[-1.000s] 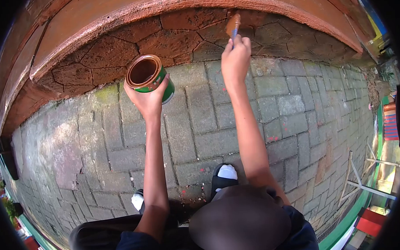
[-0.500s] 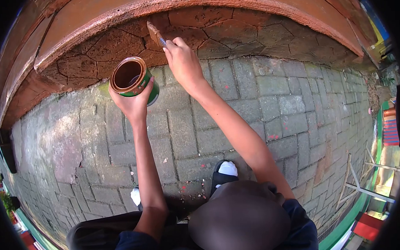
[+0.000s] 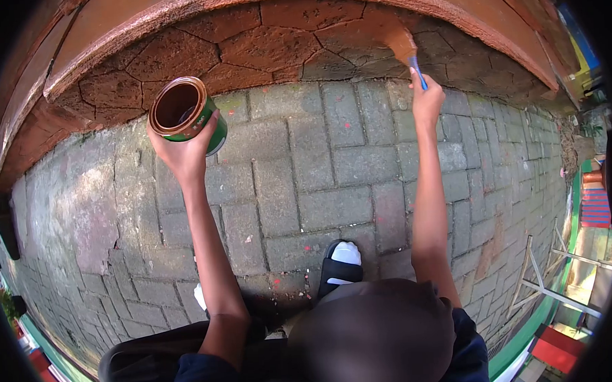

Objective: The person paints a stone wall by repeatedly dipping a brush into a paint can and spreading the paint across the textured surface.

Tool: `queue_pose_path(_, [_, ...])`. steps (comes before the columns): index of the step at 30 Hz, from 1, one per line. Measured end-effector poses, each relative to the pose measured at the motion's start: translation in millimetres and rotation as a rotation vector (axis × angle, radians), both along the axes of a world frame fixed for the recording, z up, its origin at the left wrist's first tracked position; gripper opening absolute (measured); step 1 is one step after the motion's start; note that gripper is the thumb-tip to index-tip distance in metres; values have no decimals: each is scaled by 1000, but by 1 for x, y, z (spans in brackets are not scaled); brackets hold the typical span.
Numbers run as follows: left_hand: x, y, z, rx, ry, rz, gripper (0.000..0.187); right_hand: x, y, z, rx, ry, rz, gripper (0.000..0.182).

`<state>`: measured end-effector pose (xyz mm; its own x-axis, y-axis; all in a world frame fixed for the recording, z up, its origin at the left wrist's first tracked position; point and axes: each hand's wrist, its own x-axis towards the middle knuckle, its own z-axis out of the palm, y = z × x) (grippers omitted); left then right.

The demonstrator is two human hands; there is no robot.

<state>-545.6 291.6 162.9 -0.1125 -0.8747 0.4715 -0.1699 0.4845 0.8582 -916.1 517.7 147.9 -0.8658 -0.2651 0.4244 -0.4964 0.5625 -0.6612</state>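
My left hand (image 3: 185, 152) is wrapped round a green paint can (image 3: 211, 130), tilted so that its open top and brown-smeared rim show. Dark brown paint coats the inside. Out to the right, my right hand (image 3: 426, 102) grips a paintbrush (image 3: 417, 70) by its blue handle. The brush's brown-coated bristles touch the low stone-patterned wall (image 3: 272, 45) under its ledge. Reddish-brown paint covers the wall's left and middle; grey, unpainted-looking stone shows along the lower part and toward the right.
An orange-brown ledge (image 3: 243, 4) overhangs the wall. Grey paving bricks (image 3: 332, 166) with small red spots lie below. My sandalled foot (image 3: 341, 264) rests on them. A metal frame (image 3: 563, 292) stands at the right, near a red object (image 3: 559, 349).
My right hand has swept the brush rightward along the wall, from the middle-left to the grey part. The can in my left hand has shifted slightly left in view.
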Motion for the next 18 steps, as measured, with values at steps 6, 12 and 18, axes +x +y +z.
queue_pose_path(6, [-9,0,-9,24,-3,-15,82,-68,56,-17,29,22,-205,32])
queue_pose_path(12, [-19,7,-8,2,-18,-34,82,-6,-10,-38,-23,39,-205,21])
queue_pose_path(18, [-20,18,2,4,27,-21,82,63,-78,-51,-45,-48,-69,19])
